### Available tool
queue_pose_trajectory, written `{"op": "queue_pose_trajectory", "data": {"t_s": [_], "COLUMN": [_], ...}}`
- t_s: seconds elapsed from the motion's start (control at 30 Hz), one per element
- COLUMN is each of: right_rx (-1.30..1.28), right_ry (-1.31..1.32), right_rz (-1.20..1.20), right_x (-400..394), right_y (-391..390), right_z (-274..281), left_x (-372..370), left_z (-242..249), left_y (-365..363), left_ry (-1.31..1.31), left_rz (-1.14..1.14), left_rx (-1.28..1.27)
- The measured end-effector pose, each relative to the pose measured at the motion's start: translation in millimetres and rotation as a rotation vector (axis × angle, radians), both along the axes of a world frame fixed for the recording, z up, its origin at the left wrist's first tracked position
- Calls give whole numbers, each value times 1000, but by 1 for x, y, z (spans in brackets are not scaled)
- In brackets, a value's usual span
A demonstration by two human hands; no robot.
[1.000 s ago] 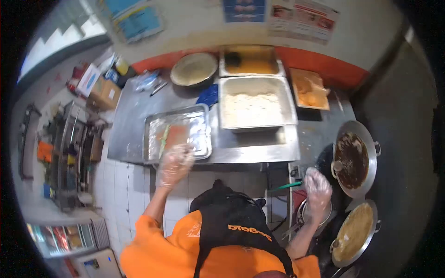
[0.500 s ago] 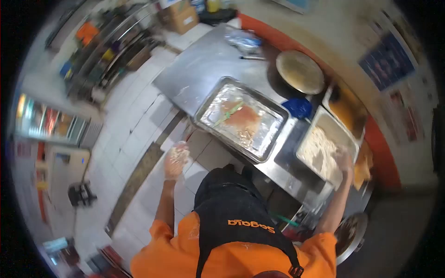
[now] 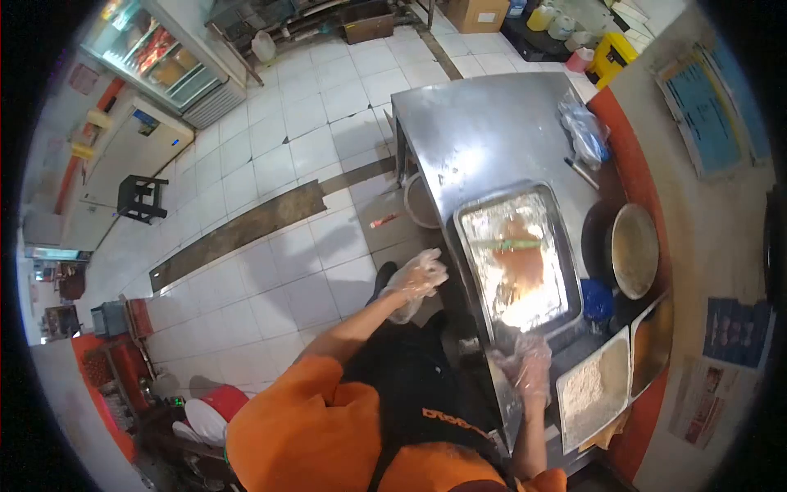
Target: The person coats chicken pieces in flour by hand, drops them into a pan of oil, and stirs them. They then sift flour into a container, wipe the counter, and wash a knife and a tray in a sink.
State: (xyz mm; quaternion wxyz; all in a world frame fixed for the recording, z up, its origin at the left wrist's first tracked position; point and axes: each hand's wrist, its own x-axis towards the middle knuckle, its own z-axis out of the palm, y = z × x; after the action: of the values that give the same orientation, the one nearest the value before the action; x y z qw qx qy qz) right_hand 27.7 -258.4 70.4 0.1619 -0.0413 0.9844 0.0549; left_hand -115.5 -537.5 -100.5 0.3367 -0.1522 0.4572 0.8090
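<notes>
My left hand, in a clear plastic glove smeared with white, floury bits, hangs beside the metal table, its fingers loosely bent and apart with nothing between them. At the near end of a foil-lined metal tray is my right hand, gloved the same way; its fingers are blurred, and I cannot tell whether they hold anything. Inside the tray lie a reddish-brown patch and a long green strip. Just right of that hand stands a rectangular pan with white flour-like powder.
A large round bowl stands along the wall, close to a blue bundle. A second rectangular pan sits by the flour pan. Plastic bags and a marker lie farther back. A bucket stands under the table edge.
The view has turned. My right hand has come out of the flour pan to the near end of the foil-lined tray, and my left hand is now closer to the table.
</notes>
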Motion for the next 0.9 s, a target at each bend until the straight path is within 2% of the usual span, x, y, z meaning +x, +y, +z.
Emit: {"op": "queue_pose_trajectory", "data": {"t_s": [0.03,0.07,0.13,0.17,0.2,0.23,0.27,0.33,0.4,0.43,0.47,0.53,0.6,0.67,0.73,0.77,0.8,0.83,0.87,0.9], "right_rx": [-95,-185,-32,43,-8,-57,-106,44,100,128,102,179,138,144,-118,-67,-19,45,149,329], "right_ry": [-1,3,-69,-111,-124,-139,-151,-170,-164,-146,-147,-162,-151,-158,-25,-97,-169,32,436,263], "right_rz": [-79,-155,-128,-111,-168,-237,-319,-429,-426,-435,-470,-488,-557,-552,-686,-703,-728,-578,-483,-677], "right_x": [-7,-16,12,14,-2,-18,-28,-24,-17,-5,-14,-8,0,2,-37,-37,-28,2,9,17], "right_y": [-16,-27,-16,-10,-20,-41,-56,-65,-65,-60,-65,-59,-49,-47,-56,-47,-37,-13,-2,13], "right_z": [4,4,-46,-66,-62,-43,-37,-50,-57,-61,-58,-65,-72,-71,-35,-21,-7,-7,10,34], "left_x": [-14,-28,-56,-78,-103,-124,-145,-182,-202,-208,-213,-218,-210,-201,-194,-169,-159,-128,-101,-75], "left_z": [-42,-93,-196,-249,-276,-300,-313,-330,-348,-361,-376,-428,-434,-417,-348,-357,-318,-343,-359,-329], "left_y": [-27,-44,-77,-97,-112,-117,-117,-111,-102,-101,-99,-91,-105,-129,-136,-158,-166,-203,-238,-254], "left_ry": [-190,-22,221,354,137,356,450,615,672,666,614,484,899,1110,796,867,844,1164,1359,1477], "left_rz": [32,43,31,-122,-288,-371,-488,-759,-1016,-1074,-1061,-876,-714,-530,-852,-736,-908,-649,-737,-480], "left_rx": [143,-99,-708,-993,-1060,-1347,-1430,-1447,-1366,-1333,-1309,-1319,-1236,-1237,-1391,-1535,-1548,-1572,-1624,-1591]}}
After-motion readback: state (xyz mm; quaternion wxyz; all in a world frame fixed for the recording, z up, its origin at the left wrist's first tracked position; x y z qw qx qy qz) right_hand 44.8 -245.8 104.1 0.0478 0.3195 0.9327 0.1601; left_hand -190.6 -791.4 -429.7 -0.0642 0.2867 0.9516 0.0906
